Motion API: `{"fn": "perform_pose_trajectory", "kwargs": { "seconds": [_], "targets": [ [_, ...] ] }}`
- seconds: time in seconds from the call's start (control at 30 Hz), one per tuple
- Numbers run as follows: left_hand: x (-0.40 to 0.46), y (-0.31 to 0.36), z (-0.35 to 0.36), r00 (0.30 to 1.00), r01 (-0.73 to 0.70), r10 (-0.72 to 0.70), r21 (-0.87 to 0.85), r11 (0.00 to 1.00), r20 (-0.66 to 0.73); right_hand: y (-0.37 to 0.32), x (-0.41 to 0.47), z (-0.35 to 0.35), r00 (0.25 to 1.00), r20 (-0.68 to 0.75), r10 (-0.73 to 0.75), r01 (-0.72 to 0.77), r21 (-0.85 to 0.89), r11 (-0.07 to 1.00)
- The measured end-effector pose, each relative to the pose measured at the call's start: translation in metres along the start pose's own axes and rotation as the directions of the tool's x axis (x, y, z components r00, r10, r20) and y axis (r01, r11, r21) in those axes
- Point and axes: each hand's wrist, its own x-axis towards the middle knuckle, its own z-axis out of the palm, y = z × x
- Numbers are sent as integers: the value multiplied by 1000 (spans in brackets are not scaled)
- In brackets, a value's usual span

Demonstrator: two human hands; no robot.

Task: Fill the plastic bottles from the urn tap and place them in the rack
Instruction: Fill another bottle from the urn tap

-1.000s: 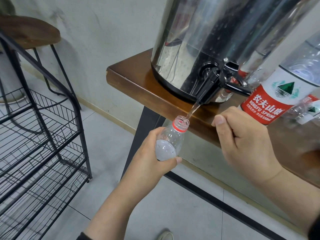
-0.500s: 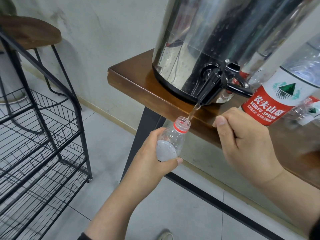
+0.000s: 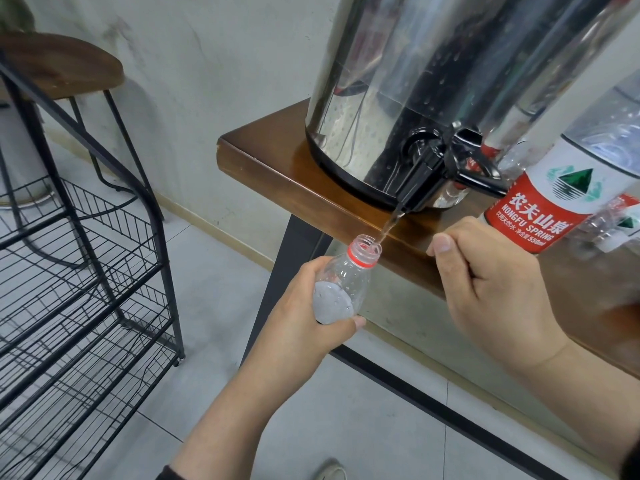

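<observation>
A clear plastic bottle with a red neck ring and no cap is tilted under the black tap of the steel urn. A thin stream of water runs from the spout into its mouth. My left hand grips the bottle's body from below; water shows about up to its shoulder. My right hand is curled in a fist just below the tap lever, against the table edge, and nothing shows in it. The black wire rack stands at the left, its visible shelves without bottles.
The urn sits on a brown wooden table with a black leg. A Nongfu Spring bottle with a red label and other clear bottles stand right of the tap. A wooden stool is behind the rack. A shoe shows on the tiled floor.
Both hands and the bottle hold nearly the same place. Water keeps running into the bottle.
</observation>
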Motion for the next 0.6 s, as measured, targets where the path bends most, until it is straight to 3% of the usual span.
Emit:
{"fn": "perform_pose_trajectory", "kwargs": {
  "seconds": [0.6],
  "targets": [
    [0,1,2,1000,-4,3,17,1000,7,-1,0,-1,1000,7,10,-10,0,1000]
  ]
}}
